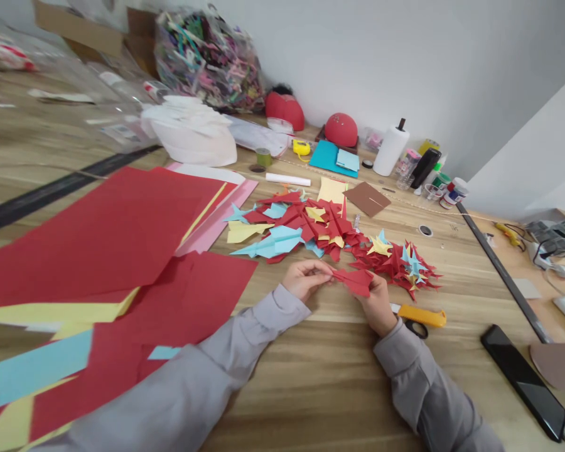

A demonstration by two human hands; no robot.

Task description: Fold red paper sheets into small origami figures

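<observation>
Between my two hands is a small folded red paper piece (355,281). My left hand (307,278) pinches its narrow left tip, and my right hand (377,303) grips its wider right end. Just beyond them lies a heap of folded paper planes (306,220), mostly red with some light blue and yellow. A pile of folded paper stars (405,263) in red, blue and yellow sits right behind my right hand. A yellow cutter (422,316) lies to the right of that hand, partly over black scissor handles (417,329).
Large red sheets (89,232) with blue and yellow strips cover the left side. A black phone (522,382) lies at the right. Along the wall stand a white spray bottle (390,149), jars, red domes (341,130) and a stuffed clear bag (209,59).
</observation>
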